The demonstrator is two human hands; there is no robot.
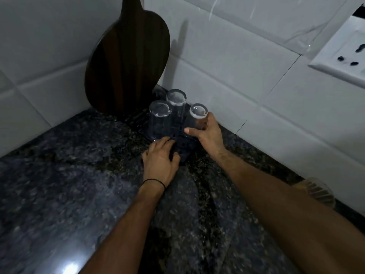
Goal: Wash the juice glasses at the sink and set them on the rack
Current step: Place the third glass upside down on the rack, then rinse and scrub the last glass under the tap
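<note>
Three clear juice glasses stand upside down on a dark slotted rack [183, 144] in the counter corner. The left glass [159, 119] and the back glass [176, 104] stand free. My right hand [207, 133] grips the right glass [198, 116] around its side, thumb in front, the glass tilted slightly. My left hand [161, 159], with a thin black band at the wrist, rests on the rack's near edge, fingers curled over it.
A dark round wooden board [126, 64] leans in the tiled corner behind the rack. The speckled granite counter [69, 175] spreads toward me. A ribbed glass object [318, 191] sits by the wall at right. A white socket plate [343, 56] is on the wall.
</note>
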